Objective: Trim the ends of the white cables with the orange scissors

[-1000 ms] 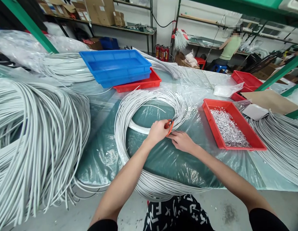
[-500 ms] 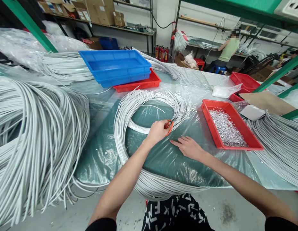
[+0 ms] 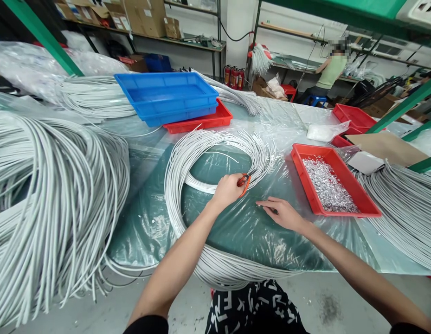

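Observation:
My left hand (image 3: 229, 189) is closed round an orange-handled tool (image 3: 243, 184), beside the right part of a coil of white cables (image 3: 175, 185) on the plastic-covered table (image 3: 145, 222). To its right, my right hand (image 3: 279, 212) is low over the plastic sheet, index finger stretched to the left and the fingers apart. Nothing shows clearly between them. A red tray (image 3: 305, 185) holding many small shiny metal pieces (image 3: 328, 185) lies to the right of that hand. The tool's working end is partly hidden against the cables.
Large cable bundles hang at the left (image 3: 62, 185) and lie at the right (image 3: 403, 204). A blue tray (image 3: 170, 93) rests on a red tray (image 3: 201, 121) behind the coil. Green posts frame the table. A person (image 3: 330, 72) sits in the background.
My right hand has moved a little to the right, away from the coil, with its fingers in a changed pose. My left hand and the tool have stayed nearly in place.

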`<state>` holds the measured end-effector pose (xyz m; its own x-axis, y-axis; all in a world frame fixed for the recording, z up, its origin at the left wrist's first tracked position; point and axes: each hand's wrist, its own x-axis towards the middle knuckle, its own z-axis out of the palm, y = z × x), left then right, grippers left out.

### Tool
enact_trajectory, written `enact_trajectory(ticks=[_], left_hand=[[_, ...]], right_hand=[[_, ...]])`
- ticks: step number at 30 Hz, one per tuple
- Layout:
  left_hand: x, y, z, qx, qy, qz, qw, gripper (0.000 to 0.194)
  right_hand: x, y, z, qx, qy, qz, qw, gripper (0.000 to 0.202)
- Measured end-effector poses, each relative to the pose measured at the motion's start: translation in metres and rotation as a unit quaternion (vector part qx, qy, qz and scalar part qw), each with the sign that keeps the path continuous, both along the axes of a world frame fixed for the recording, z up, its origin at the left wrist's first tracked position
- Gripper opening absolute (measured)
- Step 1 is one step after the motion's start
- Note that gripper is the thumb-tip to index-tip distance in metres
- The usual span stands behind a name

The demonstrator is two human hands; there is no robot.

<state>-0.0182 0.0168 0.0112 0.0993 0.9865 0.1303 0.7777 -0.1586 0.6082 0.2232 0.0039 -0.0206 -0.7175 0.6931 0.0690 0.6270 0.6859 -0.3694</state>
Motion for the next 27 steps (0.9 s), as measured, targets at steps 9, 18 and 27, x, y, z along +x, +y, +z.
enact_trajectory(ticks=[9, 18, 27], left_hand=[[0.000, 0.000, -0.002, -0.001, -0.004, 0.001, 1.000, 0.018], [0.000, 0.001, -0.004, 0.002, -0.006, -0.004, 1.000, 0.018], [-0.001, 0.000, -0.004, 0.003, -0.006, -0.004, 1.000, 0.021]], right_hand=[[-0.007, -0.002, 0.000, -0.021, 0.006, -0.017, 1.000, 0.034], [-0.013, 0.001, -0.002, 0.026, -0.018, -0.038, 0.999, 0.035], [-0.017, 0.001, -0.011, 0.108, -0.080, 0.016, 0.991, 0.038]])
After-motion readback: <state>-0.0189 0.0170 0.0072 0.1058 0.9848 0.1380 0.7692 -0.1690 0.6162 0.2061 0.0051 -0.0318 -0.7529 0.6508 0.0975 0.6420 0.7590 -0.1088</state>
